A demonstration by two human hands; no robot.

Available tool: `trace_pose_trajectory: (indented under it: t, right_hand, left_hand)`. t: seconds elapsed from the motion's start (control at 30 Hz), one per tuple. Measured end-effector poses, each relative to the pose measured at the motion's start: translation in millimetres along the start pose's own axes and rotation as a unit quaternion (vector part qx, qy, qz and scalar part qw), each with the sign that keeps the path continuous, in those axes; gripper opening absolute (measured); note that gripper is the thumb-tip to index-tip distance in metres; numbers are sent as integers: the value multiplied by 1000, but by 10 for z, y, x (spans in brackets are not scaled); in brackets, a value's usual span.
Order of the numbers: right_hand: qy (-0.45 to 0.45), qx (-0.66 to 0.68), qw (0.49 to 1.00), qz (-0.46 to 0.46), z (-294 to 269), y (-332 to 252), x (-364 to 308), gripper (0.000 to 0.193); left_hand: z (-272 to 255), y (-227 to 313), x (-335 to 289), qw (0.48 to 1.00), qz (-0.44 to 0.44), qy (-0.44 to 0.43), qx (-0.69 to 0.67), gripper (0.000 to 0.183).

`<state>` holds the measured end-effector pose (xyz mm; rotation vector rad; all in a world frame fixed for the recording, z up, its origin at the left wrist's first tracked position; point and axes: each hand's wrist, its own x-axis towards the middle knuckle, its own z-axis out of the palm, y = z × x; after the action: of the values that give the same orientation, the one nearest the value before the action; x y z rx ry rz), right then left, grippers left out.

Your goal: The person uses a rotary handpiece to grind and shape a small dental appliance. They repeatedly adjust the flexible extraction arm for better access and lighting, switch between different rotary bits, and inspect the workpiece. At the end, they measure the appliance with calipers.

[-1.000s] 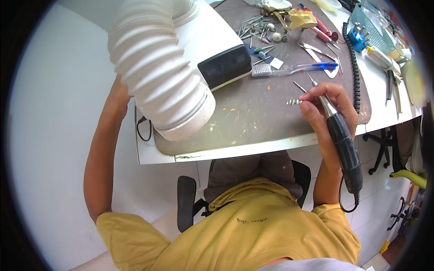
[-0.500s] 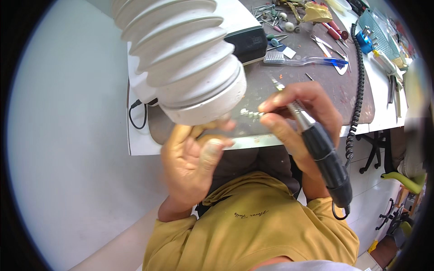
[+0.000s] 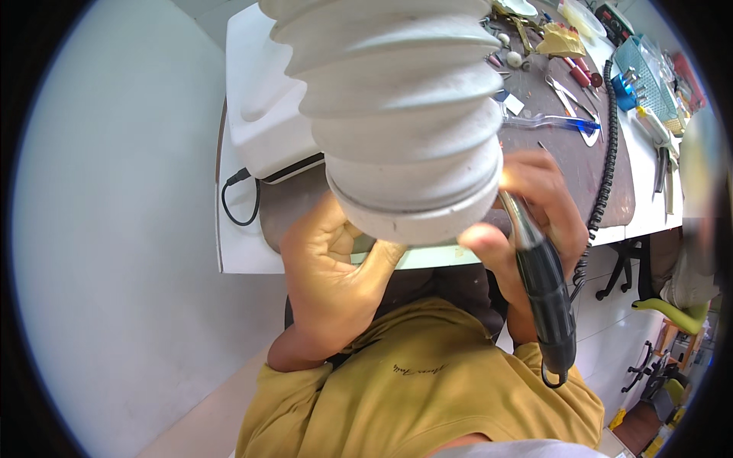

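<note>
My right hand point(image 3: 548, 200) is wrapped round a black and silver rotary handpiece point(image 3: 544, 282), held at a slant with its cabled end toward me. The handpiece's tip is behind a white ribbed suction hose point(image 3: 397, 99). My left hand point(image 3: 336, 278) is closed under the hose's round mouth, its thumb drawn in toward the curled fingers. The mouth covers the left fingertips, so what they grip, if anything, cannot be seen. The right thumb points toward the left hand, apart from it. The small tooth-like white row is out of sight.
A white box-shaped machine point(image 3: 271, 99) stands at the back left with a black cable point(image 3: 243, 220). Rightward lie a toothbrush point(image 3: 553, 122), scissors point(image 3: 563, 98), small burs and a coiled black cord point(image 3: 607, 153). A blue basket point(image 3: 645, 72) stands at the far right.
The hose mouth now sits further right in view and covers the work spot. The white row in my right fingertips has gone from sight. My left fingers have closed in under the hose.
</note>
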<state>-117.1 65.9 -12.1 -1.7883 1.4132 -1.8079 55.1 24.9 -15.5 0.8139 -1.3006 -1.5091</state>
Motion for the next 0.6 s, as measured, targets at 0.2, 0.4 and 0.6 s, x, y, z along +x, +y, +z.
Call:
trace_pose_trajectory:
  t: [0.2, 0.4, 0.6]
  right_hand:
    - [2, -61, 997, -45, -12, -93, -78, 29]
    - [-11, 19, 999, -29, 18, -49, -126, 29]
    - [-20, 50, 998, -35, 39, -29, -143, 30]
  left_hand:
    - [-96, 44, 57, 997, -39, -56, 39, 24]
    - [-173, 45, 72, 989, -70, -92, 87, 19]
    - [-112, 97, 74, 993, -66, -79, 53, 19]
